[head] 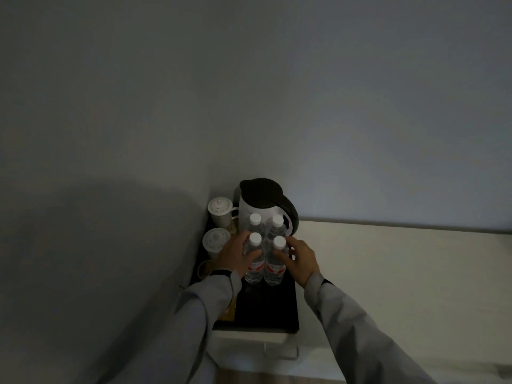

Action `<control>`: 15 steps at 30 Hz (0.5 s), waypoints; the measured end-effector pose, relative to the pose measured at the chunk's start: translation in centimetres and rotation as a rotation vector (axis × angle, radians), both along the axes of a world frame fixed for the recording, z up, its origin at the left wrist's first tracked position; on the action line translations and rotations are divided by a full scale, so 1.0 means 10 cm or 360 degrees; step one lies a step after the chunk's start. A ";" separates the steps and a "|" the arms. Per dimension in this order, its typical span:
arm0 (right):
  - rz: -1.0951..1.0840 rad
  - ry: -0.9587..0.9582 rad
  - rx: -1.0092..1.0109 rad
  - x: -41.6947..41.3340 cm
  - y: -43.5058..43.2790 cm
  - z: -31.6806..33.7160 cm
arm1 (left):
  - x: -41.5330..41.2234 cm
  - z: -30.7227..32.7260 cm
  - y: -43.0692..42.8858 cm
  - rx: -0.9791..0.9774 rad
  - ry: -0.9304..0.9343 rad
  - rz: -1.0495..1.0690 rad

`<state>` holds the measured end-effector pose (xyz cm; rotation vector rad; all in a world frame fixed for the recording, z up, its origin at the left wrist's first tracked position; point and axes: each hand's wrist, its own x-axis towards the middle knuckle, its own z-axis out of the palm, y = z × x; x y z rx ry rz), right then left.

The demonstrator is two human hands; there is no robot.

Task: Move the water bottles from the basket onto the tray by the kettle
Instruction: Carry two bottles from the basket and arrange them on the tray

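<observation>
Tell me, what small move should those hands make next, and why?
Probably let go and draw back. Four bottles already stand upright in a tight square on the black tray before the kettle, the left hand and right hand cupping the front pair. No basket is in view.

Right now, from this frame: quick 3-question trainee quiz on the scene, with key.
1. How many water bottles stand upright on the black tray?
2. True or false: the kettle stands nearer the person than the bottles.
3. Which hand touches the front left bottle: A) left hand, B) right hand, C) neither?

Key: 1. Four, in a two-by-two block. 2. False; it stands behind them, by the wall. 3. A.
</observation>
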<state>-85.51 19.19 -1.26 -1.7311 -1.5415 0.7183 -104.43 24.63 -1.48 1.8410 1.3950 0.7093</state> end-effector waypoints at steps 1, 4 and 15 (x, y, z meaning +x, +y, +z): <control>0.0001 0.0003 -0.0001 0.00 0.00 0.00 | 0.00 0.00 0.00 0.0003 -0.0007 0.0000; 0.0010 0.0010 0.0013 0.00 -0.01 -0.01 | 0.01 -0.01 0.00 -0.0016 0.0006 0.0008; -0.0021 0.0036 0.0075 -0.03 -0.02 -0.02 | 0.00 -0.04 -0.01 -0.0046 0.0026 0.0052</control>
